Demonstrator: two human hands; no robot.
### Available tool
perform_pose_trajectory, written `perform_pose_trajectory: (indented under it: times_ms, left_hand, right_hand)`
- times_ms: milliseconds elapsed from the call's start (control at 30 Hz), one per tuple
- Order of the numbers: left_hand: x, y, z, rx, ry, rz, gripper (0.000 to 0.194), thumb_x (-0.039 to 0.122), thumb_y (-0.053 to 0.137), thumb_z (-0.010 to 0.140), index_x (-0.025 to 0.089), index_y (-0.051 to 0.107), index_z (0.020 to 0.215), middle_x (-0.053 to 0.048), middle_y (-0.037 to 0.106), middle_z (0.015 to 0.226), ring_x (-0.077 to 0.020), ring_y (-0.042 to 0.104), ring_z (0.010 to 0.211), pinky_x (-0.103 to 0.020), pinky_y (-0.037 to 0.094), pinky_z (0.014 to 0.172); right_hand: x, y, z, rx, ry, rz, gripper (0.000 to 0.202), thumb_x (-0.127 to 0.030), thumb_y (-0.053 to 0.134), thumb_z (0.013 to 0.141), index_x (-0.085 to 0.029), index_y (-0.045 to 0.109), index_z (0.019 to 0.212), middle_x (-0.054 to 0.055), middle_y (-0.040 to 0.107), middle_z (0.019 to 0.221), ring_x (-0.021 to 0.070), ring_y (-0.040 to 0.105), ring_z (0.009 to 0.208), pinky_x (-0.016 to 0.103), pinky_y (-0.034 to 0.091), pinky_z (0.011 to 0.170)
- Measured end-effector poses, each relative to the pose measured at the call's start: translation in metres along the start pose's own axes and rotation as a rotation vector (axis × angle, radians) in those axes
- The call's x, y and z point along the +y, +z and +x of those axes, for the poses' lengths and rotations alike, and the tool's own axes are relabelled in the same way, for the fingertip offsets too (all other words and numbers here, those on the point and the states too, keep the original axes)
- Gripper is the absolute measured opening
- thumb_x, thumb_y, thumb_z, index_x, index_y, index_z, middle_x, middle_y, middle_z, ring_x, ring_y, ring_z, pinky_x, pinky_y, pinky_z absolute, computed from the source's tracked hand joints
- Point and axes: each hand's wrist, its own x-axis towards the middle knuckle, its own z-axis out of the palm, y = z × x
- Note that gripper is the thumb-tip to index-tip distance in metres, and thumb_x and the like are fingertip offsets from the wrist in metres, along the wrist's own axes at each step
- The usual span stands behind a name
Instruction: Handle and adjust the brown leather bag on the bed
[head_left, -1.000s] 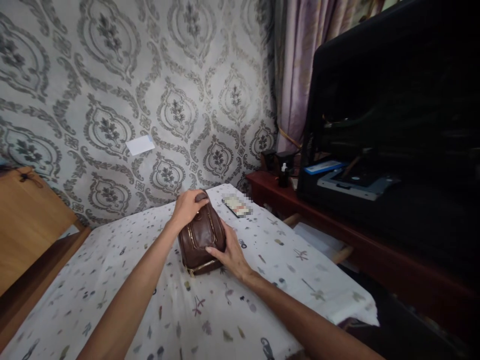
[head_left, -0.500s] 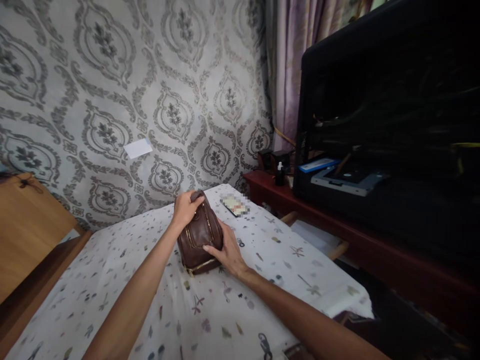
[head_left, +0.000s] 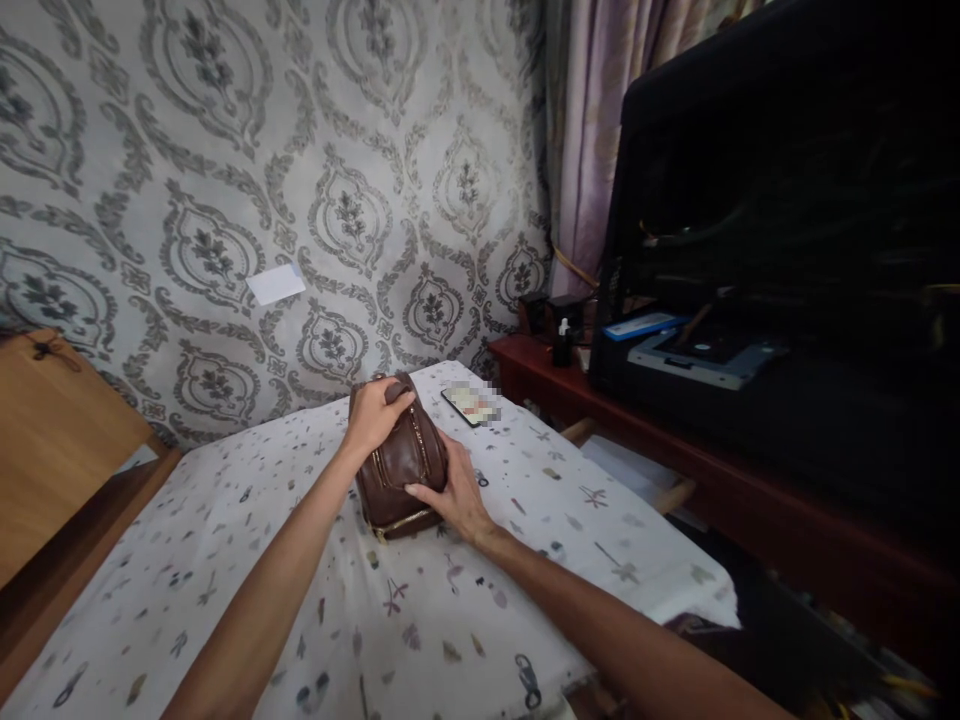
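A brown leather bag (head_left: 397, 462) with gold zippers rests on the patterned white cloth (head_left: 247, 560), tilted a little. My left hand (head_left: 375, 412) grips its upper left part, the thumb lying over the top near a strap or flap. On the lower right side, my right hand (head_left: 454, 490) holds the bag, with its thumb across the front below the pocket zipper and its other fingers hidden behind. A gold zipper runs along the bag's lower edge. Behind the bag to the right lies a phone (head_left: 469, 405), its screen partly blurred out.
To the right stands a red-brown desk (head_left: 536, 375) with a large black screen or case (head_left: 750, 180), a small dark bottle (head_left: 562, 345) and an open drawer (head_left: 630, 468). At the left is a wooden panel (head_left: 67, 450). A white card (head_left: 276, 285) shows against the patterned wall.
The view has shifted slightly. Both hands keep nearly the same hold on the bag, which appears to have barely moved.
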Motion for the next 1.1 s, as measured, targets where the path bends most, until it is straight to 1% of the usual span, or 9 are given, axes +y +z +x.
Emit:
perform_pose_trajectory:
  times_ms: [233, 600, 733, 833, 933, 1100]
  left_hand:
    - [0.0003, 0.0018, -0.0024, 0.019, 0.001, -0.017, 0.024, 0.034, 0.061, 0.08, 0.019, 0.052, 0.064, 0.004, 0.05, 0.062, -0.0133, 0.046, 0.065, -0.025, 0.036, 0.065]
    - [-0.0002, 0.0033, -0.0036, 0.033, -0.03, -0.048, 0.019, 0.033, 0.063, 0.081, 0.017, 0.062, 0.07, 0.003, 0.058, 0.065, -0.0141, 0.051, 0.065, -0.025, 0.037, 0.065]
    - [-0.0019, 0.0044, -0.0029, 0.043, -0.03, -0.05, 0.02, 0.032, 0.064, 0.082, 0.017, 0.06, 0.068, 0.004, 0.055, 0.062, -0.0139, 0.05, 0.064, -0.025, 0.036, 0.064]
    - [-0.0036, 0.0049, -0.0025, 0.04, -0.032, -0.079, 0.021, 0.033, 0.063, 0.081, 0.018, 0.059, 0.067, 0.003, 0.056, 0.063, -0.0146, 0.051, 0.066, -0.025, 0.037, 0.065]
    - [-0.0052, 0.0046, -0.0022, 0.02, -0.039, -0.099, 0.023, 0.035, 0.063, 0.08, 0.018, 0.057, 0.066, 0.003, 0.055, 0.062, -0.0146, 0.05, 0.066, -0.024, 0.038, 0.063]
    - [-0.0075, 0.0044, -0.0026, -0.017, -0.039, -0.129, 0.024, 0.036, 0.063, 0.08, 0.019, 0.056, 0.066, 0.004, 0.055, 0.063, -0.014, 0.05, 0.065, -0.025, 0.04, 0.064]
  right_hand:
    - [0.0, 0.001, -0.0001, -0.006, 0.029, -0.032, 0.099, -0.064, 0.074, 0.075, -0.02, 0.033, 0.154, 0.018, 0.054, 0.142, 0.0372, 0.051, 0.132, 0.056, 0.041, 0.111]
    - [-0.0007, 0.0024, -0.0003, 0.003, 0.04, -0.043, 0.096, -0.064, 0.073, 0.076, -0.021, 0.034, 0.153, 0.017, 0.054, 0.14, 0.0367, 0.05, 0.132, 0.056, 0.041, 0.111]
    - [-0.0015, 0.002, -0.0003, 0.0, 0.043, -0.03, 0.095, -0.065, 0.072, 0.077, -0.021, 0.035, 0.152, 0.017, 0.054, 0.139, 0.0366, 0.05, 0.131, 0.056, 0.041, 0.111]
    - [-0.0014, 0.002, -0.0002, 0.006, 0.039, -0.037, 0.094, -0.065, 0.072, 0.077, -0.021, 0.035, 0.152, 0.017, 0.055, 0.138, 0.0365, 0.052, 0.129, 0.056, 0.042, 0.11]
    - [-0.0011, 0.0021, 0.0, 0.011, 0.022, -0.048, 0.093, -0.064, 0.072, 0.078, -0.021, 0.036, 0.152, 0.016, 0.055, 0.139, 0.0359, 0.052, 0.129, 0.055, 0.043, 0.109]
    - [-0.0018, 0.0019, 0.0002, -0.002, 0.034, -0.04, 0.094, -0.066, 0.071, 0.078, -0.021, 0.035, 0.152, 0.017, 0.053, 0.141, 0.0368, 0.05, 0.132, 0.057, 0.04, 0.112]
